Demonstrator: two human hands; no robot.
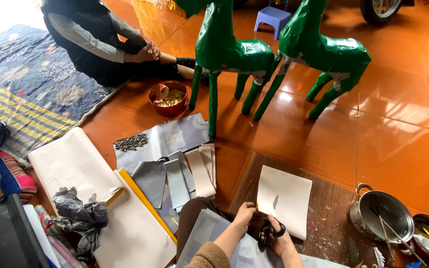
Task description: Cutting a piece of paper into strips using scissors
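So far the cutting looks barely begun: the cream paper sheet (286, 198) lying on the dark wooden board (323, 218) shows one short slit running in from its near left edge, with a narrow sliver lifted beside it, and the rest of the sheet is whole. To the left, a fan of finished cream and grey paper strips (187, 173) lies on the orange tiled floor (398, 124), which suggests strips of this kind are the product and most of this sheet is left to cut

The person's right hand (279, 240) is near the bottom of the view, fingers threaded through the loops of black-handled scissors (268, 232) and closed around them, blades pointing away toward the sheet's near edge; whether the blades are parted cannot be told. The left hand (244, 214) sits just left of the scissors, fingers curled together and pinching the near left corner of the sheet, wrist bent down from a tan sleeve

Farther off stand two green paper-covered animal figures (274, 54), a red bowl (169, 98) of scraps, and a seated person at far left. A metal pot (382, 213) rests near right
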